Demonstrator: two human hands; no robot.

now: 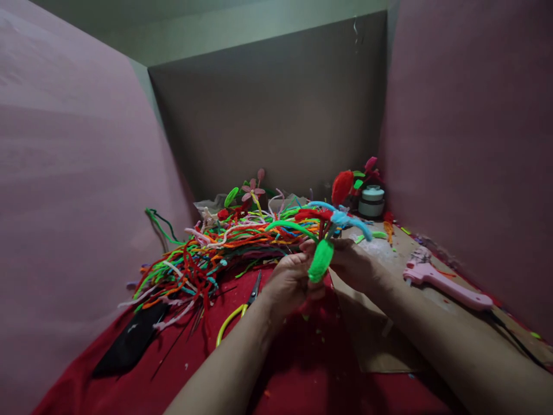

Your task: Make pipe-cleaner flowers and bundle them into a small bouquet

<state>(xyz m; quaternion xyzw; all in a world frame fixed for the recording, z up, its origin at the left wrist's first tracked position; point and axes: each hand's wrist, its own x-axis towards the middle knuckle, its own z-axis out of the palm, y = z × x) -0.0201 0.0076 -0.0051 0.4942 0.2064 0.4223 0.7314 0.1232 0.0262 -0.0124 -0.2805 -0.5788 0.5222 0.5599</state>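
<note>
My left hand (290, 282) and my right hand (352, 262) meet over the red cloth, both closed on a small pipe-cleaner flower (322, 236). A green coiled leaf (320, 260) sticks out between the fingers, with red petals (311, 214) and a light blue strand (351, 221) above it. A green pipe cleaner (290, 225) arches from the flower to the left. The stem is hidden inside my fingers.
A big heap of coloured pipe cleaners (203, 253) lies to the left. Yellow-handled scissors (242, 308) rest on the red cloth (302, 369). A pink glue gun (444, 282) lies on brown cardboard (371, 346) at the right. Finished flowers (345, 184) and a white jar (371, 200) stand at the back.
</note>
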